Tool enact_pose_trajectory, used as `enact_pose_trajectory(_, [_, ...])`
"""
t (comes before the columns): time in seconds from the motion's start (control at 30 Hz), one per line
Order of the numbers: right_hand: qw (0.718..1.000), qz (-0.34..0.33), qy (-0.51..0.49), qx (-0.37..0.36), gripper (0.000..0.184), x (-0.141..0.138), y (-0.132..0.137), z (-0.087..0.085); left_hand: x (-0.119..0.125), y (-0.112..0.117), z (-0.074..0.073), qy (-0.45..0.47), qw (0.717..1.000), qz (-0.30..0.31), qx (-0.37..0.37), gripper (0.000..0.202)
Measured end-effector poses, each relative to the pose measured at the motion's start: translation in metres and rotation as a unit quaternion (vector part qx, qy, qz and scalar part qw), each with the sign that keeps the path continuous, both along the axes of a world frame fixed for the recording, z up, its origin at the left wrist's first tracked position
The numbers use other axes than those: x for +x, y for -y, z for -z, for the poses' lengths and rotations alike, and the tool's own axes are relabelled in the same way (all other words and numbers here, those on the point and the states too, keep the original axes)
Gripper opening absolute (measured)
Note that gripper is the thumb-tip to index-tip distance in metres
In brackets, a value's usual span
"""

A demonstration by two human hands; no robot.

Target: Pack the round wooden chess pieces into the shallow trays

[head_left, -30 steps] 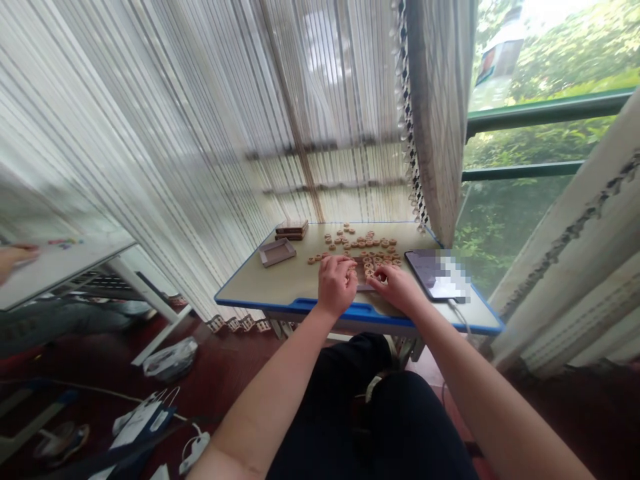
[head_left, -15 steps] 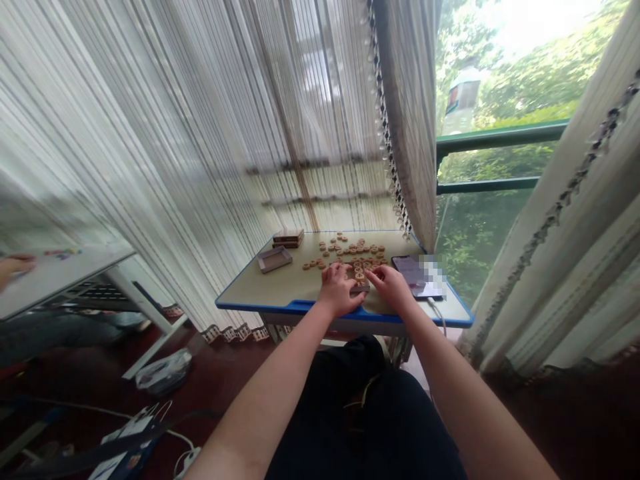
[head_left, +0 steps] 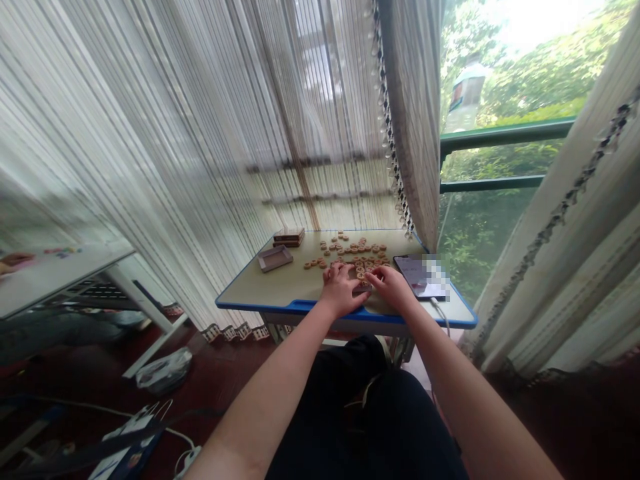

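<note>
Around the left side of a small tray-like box point(head_left: 361, 289) curls my left hand point(head_left: 341, 291), its thumb along the near edge and its fingers over the far part. Inside the box lie round wooden Chinese chess pieces point(head_left: 361, 269) in rows. My right hand point(head_left: 393, 283) comes in from the right, thumb and fingers pinched together at the pieces by the box's right side. Whatever is between those fingertips is too small to make out. More loose chess pieces point(head_left: 357, 249) lie scattered beyond both hands. Part of the box is hidden under my left hand.
An open box part point(head_left: 275, 259) lies at the table's left, with stacked boxes point(head_left: 289, 237) behind it. A phone or tablet point(head_left: 421, 276) with a white cable point(head_left: 440, 312) lies at the right. The table has a blue edge point(head_left: 280, 307). Another person's hand point(head_left: 17, 260) shows far left.
The view has shifted slightly. Both hands stay at the box, and my right fingertips have barely moved against the pieces.
</note>
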State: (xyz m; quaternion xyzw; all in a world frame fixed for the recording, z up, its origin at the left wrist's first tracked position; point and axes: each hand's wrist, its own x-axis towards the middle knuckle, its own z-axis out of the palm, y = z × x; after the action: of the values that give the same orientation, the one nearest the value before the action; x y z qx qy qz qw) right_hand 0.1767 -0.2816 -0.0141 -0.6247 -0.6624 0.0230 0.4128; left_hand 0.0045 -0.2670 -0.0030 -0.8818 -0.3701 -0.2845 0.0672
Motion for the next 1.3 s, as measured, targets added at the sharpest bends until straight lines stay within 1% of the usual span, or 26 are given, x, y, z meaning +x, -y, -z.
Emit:
enact_pose_trajectory(0.27, [1.0, -0.008, -0.007, 0.004, 0.033, 0.003, -0.004, 0.004, 0.002, -0.001, 0.001, 0.009, 1.0, -0.018, 0.001, 0.035])
enact_pose_trajectory(0.47, [1.0, -0.008, 0.001, 0.004, 0.034, 0.003, -0.004, 0.006, 0.0, -0.003, 0.002, 0.01, 1.0, 0.005, -0.011, 0.032])
enact_pose_trajectory(0.67, [1.0, -0.01, 0.005, 0.001, 0.035, 0.004, -0.006, 0.006, -0.001, -0.005, 0.001, 0.018, 1.0, 0.002, -0.01, 0.034])
enact_pose_trajectory(0.8, [1.0, 0.002, 0.011, -0.004, 0.034, 0.003, -0.006, 0.005, -0.002, -0.004, 0.001, 0.038, 0.999, -0.035, 0.017, 0.034])
enact_pose_trajectory(0.9, [0.999, -0.006, 0.04, 0.016, 0.031, 0.0, -0.005, 0.004, -0.003, -0.002, 0.001, 0.056, 0.996, -0.056, 0.04, 0.021])
enact_pose_trajectory(0.93, [0.998, -0.015, 0.055, 0.022, 0.029, -0.001, -0.004, 0.004, -0.004, -0.002, 0.001, 0.063, 0.995, -0.065, 0.045, 0.02])
enact_pose_trajectory(1.0, [0.996, -0.026, 0.082, 0.021, 0.027, -0.004, -0.003, 0.004, -0.003, -0.003, 0.002, 0.082, 0.991, -0.089, 0.048, 0.026])
enact_pose_trajectory(1.13, [0.994, -0.027, 0.102, -0.005, 0.025, -0.007, -0.002, 0.003, -0.003, -0.009, 0.005, 0.136, 0.978, -0.155, 0.033, 0.035])
enact_pose_trajectory(1.23, [0.995, -0.035, 0.096, 0.005, 0.025, -0.006, -0.002, 0.002, -0.007, -0.018, 0.009, 0.177, 0.964, -0.199, 0.006, 0.036])
enact_pose_trajectory(1.3, [0.995, -0.043, 0.089, 0.009, 0.024, -0.006, -0.002, 0.001, -0.011, -0.025, 0.013, 0.198, 0.954, -0.222, -0.027, 0.035])
